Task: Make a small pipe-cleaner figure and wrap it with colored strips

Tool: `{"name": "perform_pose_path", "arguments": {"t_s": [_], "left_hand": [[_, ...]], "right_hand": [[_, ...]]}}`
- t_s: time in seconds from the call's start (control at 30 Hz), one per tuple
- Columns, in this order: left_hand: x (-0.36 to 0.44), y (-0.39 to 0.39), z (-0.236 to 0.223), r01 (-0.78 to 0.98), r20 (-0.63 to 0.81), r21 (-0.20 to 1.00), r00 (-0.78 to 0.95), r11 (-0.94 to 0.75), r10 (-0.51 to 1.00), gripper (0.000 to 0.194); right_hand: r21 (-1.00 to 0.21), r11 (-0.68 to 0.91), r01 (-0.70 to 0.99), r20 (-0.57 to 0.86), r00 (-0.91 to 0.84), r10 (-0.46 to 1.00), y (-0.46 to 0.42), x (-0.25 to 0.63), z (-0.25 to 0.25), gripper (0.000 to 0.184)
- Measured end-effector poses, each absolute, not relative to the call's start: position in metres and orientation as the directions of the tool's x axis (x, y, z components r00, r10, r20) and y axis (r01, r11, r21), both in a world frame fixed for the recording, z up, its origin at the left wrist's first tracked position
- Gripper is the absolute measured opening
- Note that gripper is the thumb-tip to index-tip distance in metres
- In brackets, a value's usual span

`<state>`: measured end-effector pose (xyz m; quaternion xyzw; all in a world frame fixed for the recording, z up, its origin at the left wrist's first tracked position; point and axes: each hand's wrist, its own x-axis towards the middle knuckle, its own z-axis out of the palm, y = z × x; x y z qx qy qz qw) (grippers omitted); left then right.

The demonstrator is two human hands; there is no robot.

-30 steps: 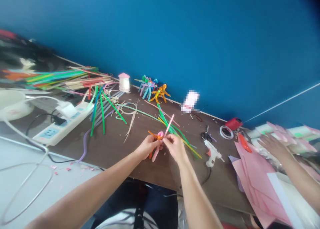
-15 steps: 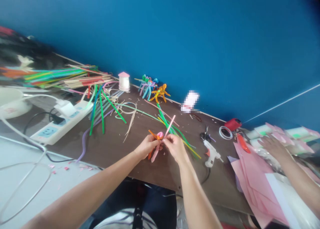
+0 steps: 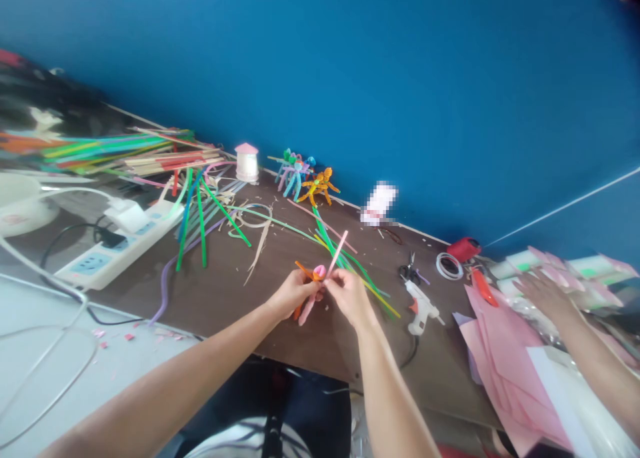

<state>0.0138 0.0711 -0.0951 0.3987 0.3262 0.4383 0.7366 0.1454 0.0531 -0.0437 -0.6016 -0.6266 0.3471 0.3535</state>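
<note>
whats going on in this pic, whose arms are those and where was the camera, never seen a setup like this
This picture comes from a camera worn on a person's head, looking forward and down, so the two arms at the bottom are that person's own. No machine is involved. The left hand and right hand together hold a small orange and pink craft piece with a thin pink stem pointing up. The brown desk holds green strips, a hot glue gun, scissors and small pipe-cleaner figures. The hand at far right belongs to another person, and pink paper sheets lie near it.
</note>
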Motion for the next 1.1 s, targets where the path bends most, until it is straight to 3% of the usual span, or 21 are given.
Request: {"name": "perform_pose_path", "arguments": {"t_s": [1.1], "left_hand": [[0.0125, 0.0678, -0.0902, -0.355, -0.141, 0.896, 0.339, 0.266, 0.930, 0.023]], "right_hand": [[-0.845, -0.017, 0.534, 0.017, 0.060, 0.998, 0.0500, 0.1368, -0.0389, 0.011]]}}
